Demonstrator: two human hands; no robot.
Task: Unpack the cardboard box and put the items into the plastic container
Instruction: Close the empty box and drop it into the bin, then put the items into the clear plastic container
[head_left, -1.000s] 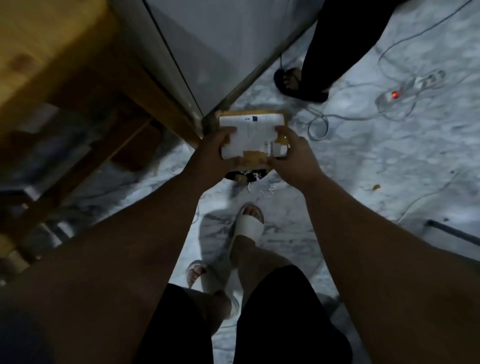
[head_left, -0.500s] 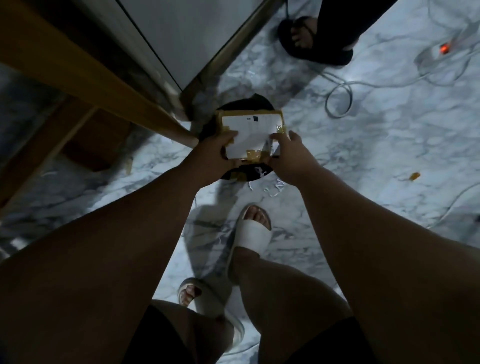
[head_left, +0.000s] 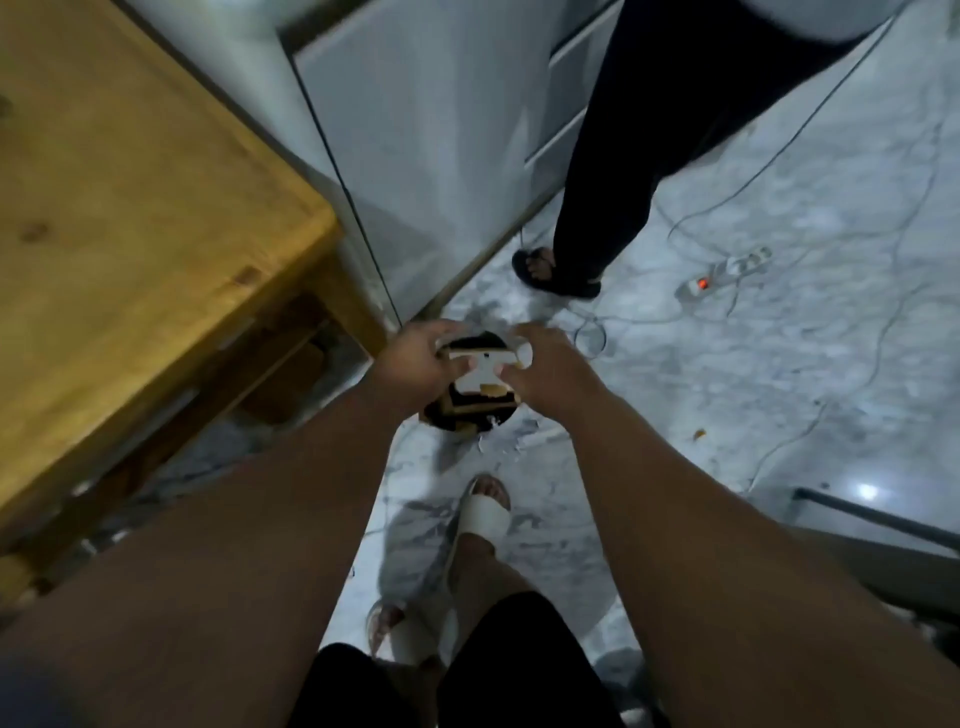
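Gripping small brown white-labelled cardboard box (head_left: 483, 375) at both ends — left hand (head_left: 421, 364), right hand (head_left: 545, 371) clamped on, likely to tear it open.

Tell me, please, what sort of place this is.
Probably a home, perhaps a kitchen: marble-patterned floor, a wooden table beside a white cabinet, and a power strip with trailing cables.

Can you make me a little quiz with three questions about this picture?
1. True or false: only one hand holds the cardboard box.
2. What colour is the light on the power strip? A red, B green, C blue.
3. Fill in: the wooden table is on the person's ____ side.

Key: 1 false, the left hand and right hand both grip it. 2 A. 3 left.
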